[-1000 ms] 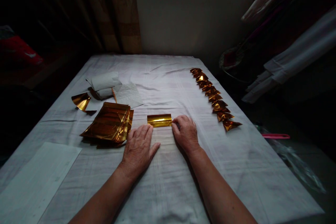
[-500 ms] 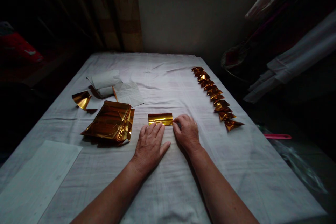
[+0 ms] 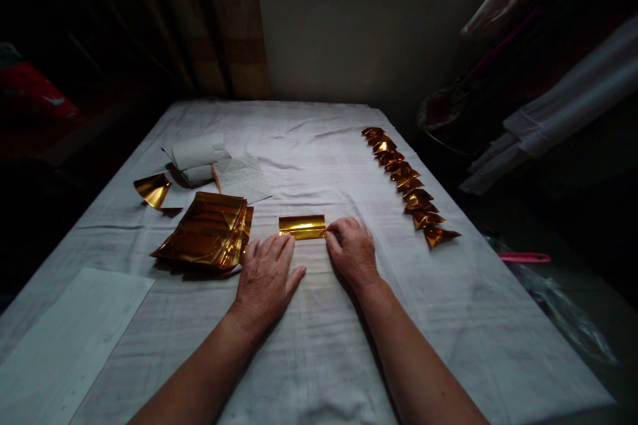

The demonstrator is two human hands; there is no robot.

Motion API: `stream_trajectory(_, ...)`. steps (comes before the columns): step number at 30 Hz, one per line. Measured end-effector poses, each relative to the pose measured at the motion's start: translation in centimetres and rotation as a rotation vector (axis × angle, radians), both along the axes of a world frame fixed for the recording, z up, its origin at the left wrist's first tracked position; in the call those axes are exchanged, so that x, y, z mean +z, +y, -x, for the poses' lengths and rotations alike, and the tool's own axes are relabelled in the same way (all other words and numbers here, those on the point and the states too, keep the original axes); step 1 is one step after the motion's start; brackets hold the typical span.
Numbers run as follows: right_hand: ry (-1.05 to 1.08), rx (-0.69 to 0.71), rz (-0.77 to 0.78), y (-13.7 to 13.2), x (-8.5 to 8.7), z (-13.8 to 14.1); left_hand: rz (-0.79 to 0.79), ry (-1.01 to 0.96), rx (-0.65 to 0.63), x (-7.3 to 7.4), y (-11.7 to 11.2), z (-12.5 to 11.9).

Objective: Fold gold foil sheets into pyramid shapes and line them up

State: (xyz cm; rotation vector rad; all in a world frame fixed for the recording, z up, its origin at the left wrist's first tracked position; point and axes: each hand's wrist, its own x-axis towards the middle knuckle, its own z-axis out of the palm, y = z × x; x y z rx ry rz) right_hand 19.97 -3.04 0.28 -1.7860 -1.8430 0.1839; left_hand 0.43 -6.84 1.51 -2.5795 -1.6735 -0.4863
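Note:
A strip of folded gold foil paper point(image 3: 302, 226) lies flat on the cloth between my hands, with a crease running along its length. My left hand point(image 3: 266, 272) is open and palm down, its fingers stretched out and the fingertips at the strip's lower left corner. At the other end, my right hand point(image 3: 353, 249) has curled fingers, with thumb and forefinger pinching the strip's right edge. Left of my left hand sits a thick stack of gold foil sheets point(image 3: 207, 229). A row of folded gold foil pieces point(image 3: 406, 182), overlapping one another, runs along the table's right side.
White cloth covers the table point(image 3: 319, 358). Crumpled grey-white paper point(image 3: 199, 151) and a curled foil scrap point(image 3: 154, 190) lie behind the stack. A pale sheet point(image 3: 74, 339) rests at the left front. Beyond the right edge are a pink handle point(image 3: 524, 257) and clear plastic point(image 3: 568, 312).
My left hand has slid left along the strip's lower edge, uncovering more of it. My right hand stays at the right end. The whole view has shifted slightly.

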Motion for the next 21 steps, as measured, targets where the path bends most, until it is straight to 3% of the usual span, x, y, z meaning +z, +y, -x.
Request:
stream_trajectory(9, -0.016, -0.007, -0.048, -0.15, -0.58, 0.13, -0.001, -0.029, 0.0, -0.26, 0.02, 0.08)
stream_trajectory(21, 0.174, 0.05, -0.092, -0.02, -0.57, -0.1, 0.001, -0.018, 0.002, -0.04, 0.05, 0.02)
